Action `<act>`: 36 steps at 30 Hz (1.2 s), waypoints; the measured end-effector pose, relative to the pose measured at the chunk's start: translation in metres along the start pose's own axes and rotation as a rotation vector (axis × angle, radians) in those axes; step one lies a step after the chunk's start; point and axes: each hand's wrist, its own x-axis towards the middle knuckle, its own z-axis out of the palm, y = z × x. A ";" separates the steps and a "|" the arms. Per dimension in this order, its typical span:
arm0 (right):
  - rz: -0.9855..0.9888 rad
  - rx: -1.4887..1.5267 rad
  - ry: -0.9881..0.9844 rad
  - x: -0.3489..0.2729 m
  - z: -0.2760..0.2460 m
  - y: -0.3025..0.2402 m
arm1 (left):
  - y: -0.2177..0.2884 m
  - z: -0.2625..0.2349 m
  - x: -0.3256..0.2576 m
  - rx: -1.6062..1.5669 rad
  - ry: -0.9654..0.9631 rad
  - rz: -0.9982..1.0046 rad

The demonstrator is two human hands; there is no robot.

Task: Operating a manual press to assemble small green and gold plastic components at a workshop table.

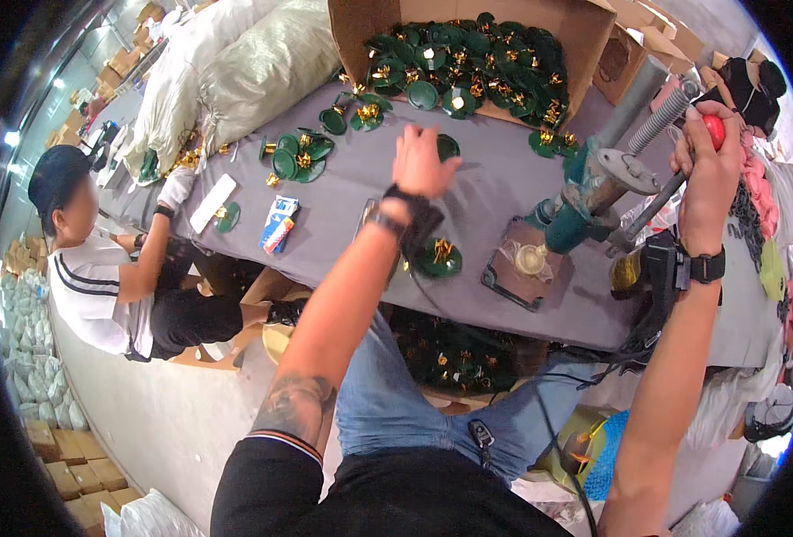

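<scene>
Head view: my right hand point(708, 170), fingers wrapped round the press's red lever knob point(714, 131); my left hand point(421, 161), fingers spread and empty, reaches toward green discs point(468, 67), probably fetching one.

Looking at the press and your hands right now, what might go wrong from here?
1. The right hand grips the red-knobbed lever while the left hand reaches away; pulling without looking might press an empty or misaligned base.
2. Green discs near the table edge could get knocked off.
</scene>
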 end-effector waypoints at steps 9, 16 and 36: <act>-0.037 0.011 0.011 0.000 -0.005 0.009 | 0.008 -0.011 -0.028 -0.025 -0.483 0.110; -0.062 0.059 -0.027 0.004 -0.010 0.009 | 0.006 -0.013 -0.042 -0.138 -0.446 -0.038; -0.307 0.194 0.014 -0.161 -0.007 -0.016 | 0.124 0.000 -0.077 -0.531 -0.713 0.111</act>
